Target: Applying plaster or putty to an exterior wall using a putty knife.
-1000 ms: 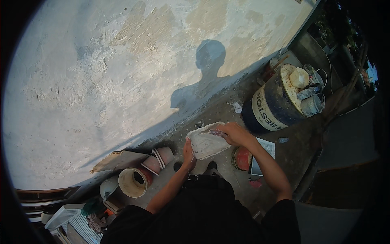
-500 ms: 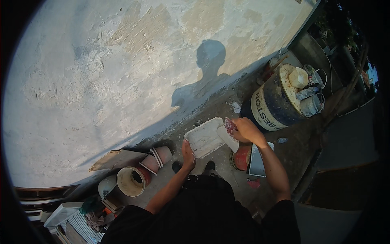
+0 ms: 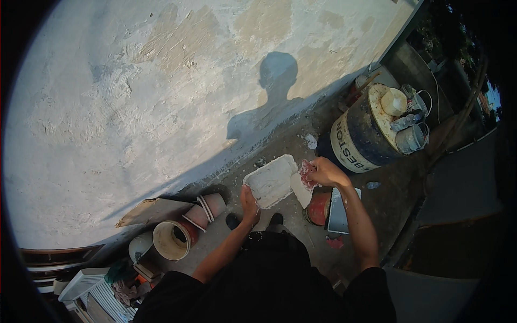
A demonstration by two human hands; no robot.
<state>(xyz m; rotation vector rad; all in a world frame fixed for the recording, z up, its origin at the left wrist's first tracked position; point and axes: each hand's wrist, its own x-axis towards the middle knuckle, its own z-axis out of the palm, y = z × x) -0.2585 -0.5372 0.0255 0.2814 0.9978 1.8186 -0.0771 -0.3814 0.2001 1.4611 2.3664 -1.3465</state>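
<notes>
Left grip (image 3: 250, 202) holds white tray (image 3: 279, 160), pale paste (image 3: 271, 183) inside.

- Head view: looks down from above the left hand (image 3: 250, 205) and right hand (image 3: 325, 173).
- Faces the wall (image 3: 124, 129) beyond the hands and the floor (image 3: 299, 230) beneath them.
- Near enough that both hands sit around mid-view.

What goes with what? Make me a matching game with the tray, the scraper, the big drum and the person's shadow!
Things:
1. tray
2. scraper
3. big drum
4. person's shadow

Clues:
A. dark blue and cream
B. in the right hand
C. on the wall
D. in the left hand

Right pairs: 1-D, 2-B, 3-A, 4-C
</notes>
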